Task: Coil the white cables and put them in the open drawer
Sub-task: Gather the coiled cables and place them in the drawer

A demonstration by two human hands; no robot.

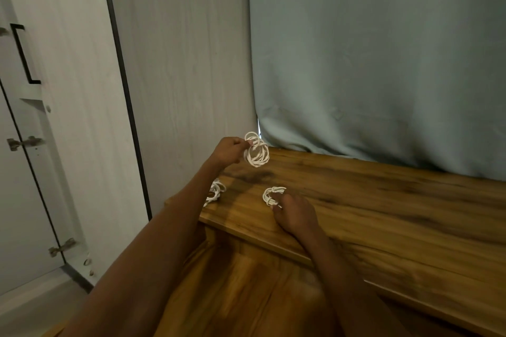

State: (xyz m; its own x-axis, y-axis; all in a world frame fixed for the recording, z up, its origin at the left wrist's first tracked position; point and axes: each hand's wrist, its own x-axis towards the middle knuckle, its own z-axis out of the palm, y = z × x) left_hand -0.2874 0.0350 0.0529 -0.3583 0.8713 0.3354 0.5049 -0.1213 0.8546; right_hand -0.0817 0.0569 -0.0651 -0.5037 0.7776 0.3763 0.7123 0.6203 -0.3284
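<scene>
Wooden top [383, 200]: two white cable coils [216, 191] [272, 195] lying near left end.

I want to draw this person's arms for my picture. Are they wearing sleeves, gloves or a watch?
No. Both forearms are bare as far as the picture shows, with no sleeves in sight. The left hand and right hand wear no gloves, and no watch or bracelet shows on either wrist. I can see no rings, though the fingers are small and a bit blurred.
</scene>
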